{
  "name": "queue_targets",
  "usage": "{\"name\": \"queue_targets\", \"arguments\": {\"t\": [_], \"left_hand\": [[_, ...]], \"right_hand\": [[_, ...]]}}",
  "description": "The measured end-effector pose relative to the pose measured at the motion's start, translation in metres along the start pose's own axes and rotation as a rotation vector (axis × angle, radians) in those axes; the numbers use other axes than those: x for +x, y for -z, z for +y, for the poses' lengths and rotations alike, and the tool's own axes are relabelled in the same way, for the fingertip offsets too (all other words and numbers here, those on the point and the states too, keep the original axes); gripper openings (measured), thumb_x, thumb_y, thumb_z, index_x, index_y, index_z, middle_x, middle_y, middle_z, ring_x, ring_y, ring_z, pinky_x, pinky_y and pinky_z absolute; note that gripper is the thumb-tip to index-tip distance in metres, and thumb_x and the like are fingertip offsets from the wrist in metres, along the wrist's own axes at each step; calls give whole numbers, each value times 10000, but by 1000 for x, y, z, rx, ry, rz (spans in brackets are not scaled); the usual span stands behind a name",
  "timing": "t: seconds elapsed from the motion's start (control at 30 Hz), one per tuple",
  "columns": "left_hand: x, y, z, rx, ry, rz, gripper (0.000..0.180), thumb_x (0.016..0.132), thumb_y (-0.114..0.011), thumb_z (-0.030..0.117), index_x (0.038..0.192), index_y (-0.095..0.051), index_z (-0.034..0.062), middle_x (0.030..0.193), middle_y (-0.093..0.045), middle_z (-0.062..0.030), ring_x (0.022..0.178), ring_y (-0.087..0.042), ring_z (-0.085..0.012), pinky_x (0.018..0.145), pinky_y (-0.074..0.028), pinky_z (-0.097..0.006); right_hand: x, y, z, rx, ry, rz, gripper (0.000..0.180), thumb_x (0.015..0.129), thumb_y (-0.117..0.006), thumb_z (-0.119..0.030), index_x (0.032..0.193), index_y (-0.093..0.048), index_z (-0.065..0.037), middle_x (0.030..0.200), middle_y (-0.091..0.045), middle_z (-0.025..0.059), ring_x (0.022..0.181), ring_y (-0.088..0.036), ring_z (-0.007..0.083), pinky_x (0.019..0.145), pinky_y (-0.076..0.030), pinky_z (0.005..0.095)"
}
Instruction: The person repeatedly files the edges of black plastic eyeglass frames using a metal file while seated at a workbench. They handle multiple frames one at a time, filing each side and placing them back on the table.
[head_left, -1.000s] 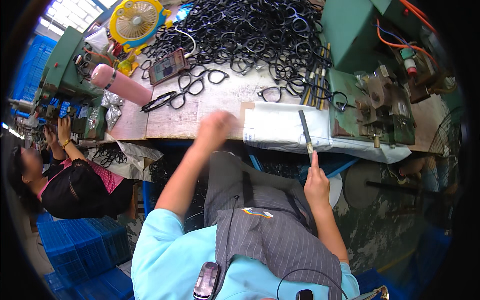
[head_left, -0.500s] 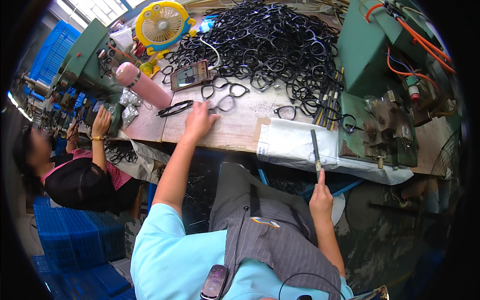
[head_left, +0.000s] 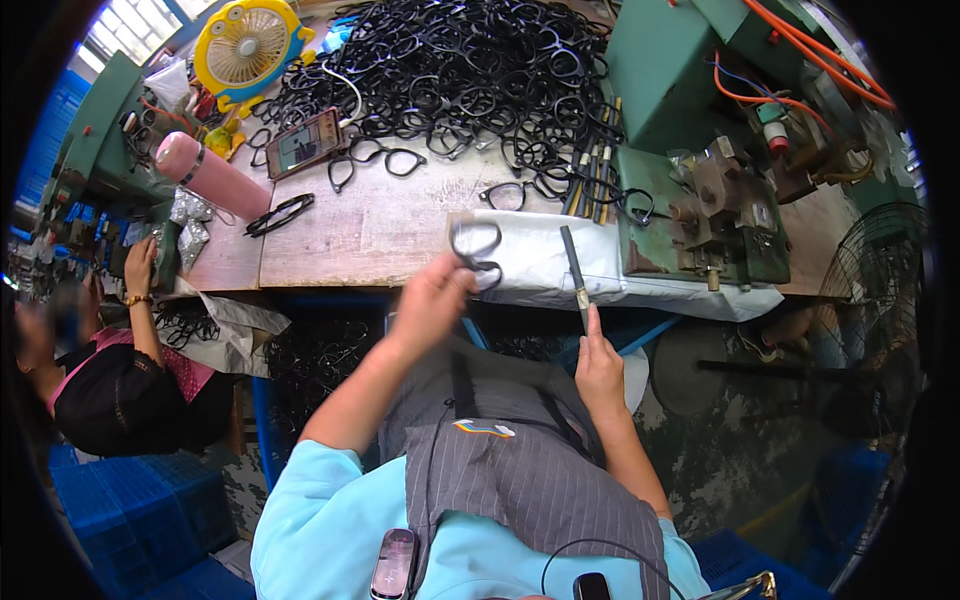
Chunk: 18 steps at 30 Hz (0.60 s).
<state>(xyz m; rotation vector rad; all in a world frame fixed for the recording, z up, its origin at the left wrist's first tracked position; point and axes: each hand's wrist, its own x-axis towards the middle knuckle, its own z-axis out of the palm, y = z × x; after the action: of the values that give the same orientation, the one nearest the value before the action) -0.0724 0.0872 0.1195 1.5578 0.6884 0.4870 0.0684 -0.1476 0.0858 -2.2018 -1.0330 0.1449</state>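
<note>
My left hand (head_left: 433, 300), somewhat blurred, grips a black eyeglass frame (head_left: 476, 238) by one end. It holds the frame up over the white sheet (head_left: 545, 262) at the table's front edge. In my right hand (head_left: 602, 372) is a slim dark file (head_left: 571, 256), pointing up and away from me, with a pale band near my fingers. The frame and the file are apart. A large heap of black eyeglass frames (head_left: 450, 75) covers the back of the table, and one loose frame (head_left: 385, 158) lies nearer, by the phone.
A phone (head_left: 304, 145), a pink bottle (head_left: 213, 178), folded black glasses (head_left: 280, 215) and a yellow fan (head_left: 248, 50) stand or lie at left. Several more files (head_left: 594, 180) lie beside the green machine (head_left: 700, 215) at right. A co-worker (head_left: 130, 390) sits at far left.
My left hand has picked up an eyeglass frame from the table and brought it right, toward the file. My right hand still holds the file. The whole view has shifted.
</note>
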Motion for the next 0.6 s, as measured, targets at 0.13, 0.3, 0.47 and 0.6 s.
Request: {"name": "queue_targets", "arguments": {"t": [0.13,0.3,0.47,0.6], "left_hand": [[-11,-51,-36,-351,201,-17,198,970,-532,171,930,-647,16,790,-626,-19,582,-521,-50,490,-421,-193],[-8,-69,-70,-568,231,66,224,982,-536,211,972,-629,6,833,-639,-62,625,-588,-88,518,-469,-200],[-6,-76,-88,-763,368,125,212,963,-576,203,976,-601,-7,898,-643,-81,705,-608,-120,620,-521,-239],[-1,-81,-101,-765,334,180,199,943,-609,186,1004,-576,0,904,-644,-81,721,-604,-122,619,-533,-248]], "right_hand": [[2,14,-16,98,-52,-70,561,900,-542,-28,1435,-391,-104,806,-609,202,732,-625,369,670,-487,403],[-2,24,-35,181,41,-70,518,919,-538,-48,1421,-429,-115,771,-596,174,620,-576,244,629,-467,297],[-4,28,-49,223,-81,-278,536,907,-546,-38,1422,-413,-99,900,-630,238,810,-633,395,726,-498,380],[-3,36,-55,207,-115,-351,531,904,-546,-38,1415,-415,-94,925,-633,244,832,-628,409,732,-498,391]]}}
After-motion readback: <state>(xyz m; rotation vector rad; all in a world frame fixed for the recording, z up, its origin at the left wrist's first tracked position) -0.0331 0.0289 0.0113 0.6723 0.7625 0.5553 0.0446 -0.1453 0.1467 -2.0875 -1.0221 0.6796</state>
